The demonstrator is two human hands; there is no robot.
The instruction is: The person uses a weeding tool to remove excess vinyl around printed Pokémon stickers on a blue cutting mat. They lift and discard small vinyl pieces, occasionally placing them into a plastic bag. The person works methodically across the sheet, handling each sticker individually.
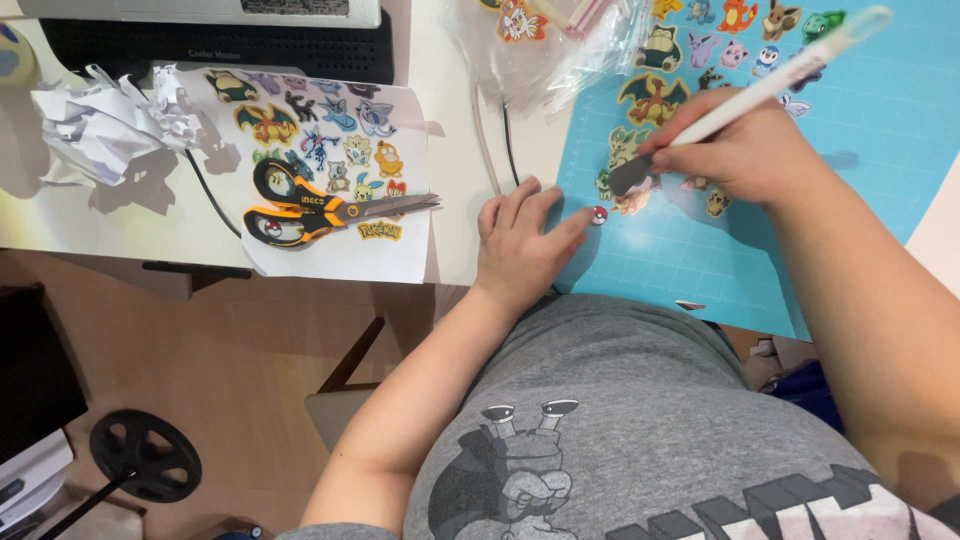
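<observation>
White desk [455, 200], blue gridded cutting mat [880, 140] at right. Right hand [735, 155] gripping white pen-shaped spatula tool [770, 85], long axis up-right, tip at small cut-out sticker [635, 200]. Left hand [522, 245] flat, fingers loosely spread, fingertip touching round red-and-white sticker [598, 214], just left of tool tip.

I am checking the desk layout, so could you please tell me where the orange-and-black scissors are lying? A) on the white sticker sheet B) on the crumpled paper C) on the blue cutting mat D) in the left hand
A: the scissors lie closed on the white sticker sheet, apart from both hands.
</observation>
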